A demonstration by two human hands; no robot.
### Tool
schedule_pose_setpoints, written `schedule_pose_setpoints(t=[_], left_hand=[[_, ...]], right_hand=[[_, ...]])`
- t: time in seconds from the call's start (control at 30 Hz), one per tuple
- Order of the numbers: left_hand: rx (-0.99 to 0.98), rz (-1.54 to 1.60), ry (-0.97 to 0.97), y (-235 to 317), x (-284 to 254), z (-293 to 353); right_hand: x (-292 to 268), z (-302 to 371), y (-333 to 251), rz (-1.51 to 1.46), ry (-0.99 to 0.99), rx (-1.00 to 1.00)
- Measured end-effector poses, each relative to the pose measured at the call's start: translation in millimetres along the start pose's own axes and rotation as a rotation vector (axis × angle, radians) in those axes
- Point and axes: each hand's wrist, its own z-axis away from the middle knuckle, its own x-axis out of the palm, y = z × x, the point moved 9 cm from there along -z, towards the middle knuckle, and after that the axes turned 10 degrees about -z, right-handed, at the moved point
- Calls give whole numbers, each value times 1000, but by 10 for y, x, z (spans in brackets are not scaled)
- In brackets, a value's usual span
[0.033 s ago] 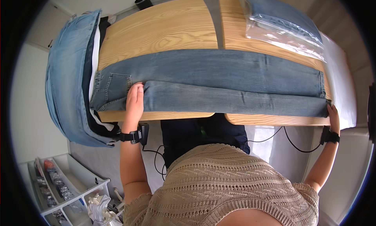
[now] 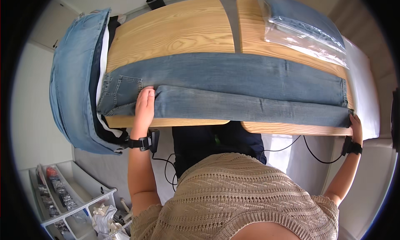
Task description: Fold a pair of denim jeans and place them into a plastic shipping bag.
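Note:
A pair of blue-grey jeans (image 2: 233, 73) lies lengthwise across the wooden tabletop, its pocket end at the left and leg hems at the right. The near leg layer is folded over on itself along the front. Beside the back pocket, my left hand (image 2: 145, 104) grips the near layer, fingers close together, thumb hidden. At the far right my right hand (image 2: 355, 124) closes on the hem corner of the near leg; its fingertips are partly hidden. Black straps with small devices circle both wrists.
Lighter blue jeans (image 2: 75, 77) are draped over a stack at the left. Folded jeans in a clear plastic bag (image 2: 304, 42) lie at the back right, near white plastic sheeting (image 2: 362, 86). A black cup (image 2: 155, 2) stands behind the table. A divided bin (image 2: 93, 198) sits lower left.
The view shifts very slightly. Both hands keep their places on the jeans, and the fabric lies as before.

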Motion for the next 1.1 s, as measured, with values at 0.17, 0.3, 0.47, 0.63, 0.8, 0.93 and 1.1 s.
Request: schedule_pose_setpoints(t=[0.17, 0.3, 0.47, 0.63, 0.8, 0.93, 1.1], left_hand=[[122, -83, 39, 152, -47, -18], [98, -116, 23, 127, -115, 26], [-22, 0, -39, 15, -288, 49], [101, -448, 214, -271, -731, 136], [23, -479, 61, -500, -670, 96], [-45, -409, -101, -407, -624, -89], [96, -468, -168, -407, -413, -93]], right_hand=[[-49, -233, 173, -201, -117, 12], [104, -279, 161, -116, -175, 118], [51, -232, 163, -82, -113, 79], [-33, -387, 304, -142, -165, 11], [-4, -335, 197, -10, -122, -3], [-224, -396, 324, 154, -152, -92], [-259, -438, 368, 238, -143, -90]])
